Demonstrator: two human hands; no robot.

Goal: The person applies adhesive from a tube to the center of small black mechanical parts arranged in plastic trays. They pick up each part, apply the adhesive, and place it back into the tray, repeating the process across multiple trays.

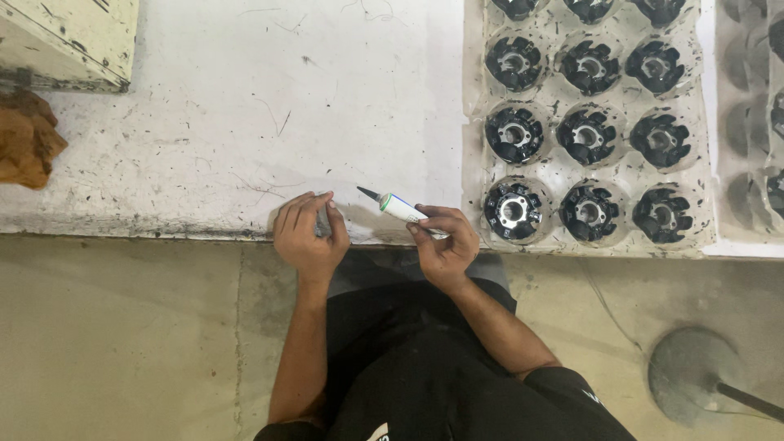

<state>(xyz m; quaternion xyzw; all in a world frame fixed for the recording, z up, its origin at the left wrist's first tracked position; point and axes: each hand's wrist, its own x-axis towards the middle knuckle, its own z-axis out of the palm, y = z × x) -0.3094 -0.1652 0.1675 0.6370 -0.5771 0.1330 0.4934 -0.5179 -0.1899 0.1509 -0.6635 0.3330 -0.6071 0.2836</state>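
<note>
Right hand grips a white nozzle-tipped tube; left hand rests curled, empty, on the table edge. Best squeezed gently, tip steady.

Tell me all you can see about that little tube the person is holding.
The tube is small and white, with a green band near the front and a thin dark pointed nozzle. It looks like soft plastic. The right hand grips its back end, so that part is hidden. It lies nearly flat, its tip pointing left and slightly away, just above the scuffed white table near its front edge. The tip touches nothing.
</note>
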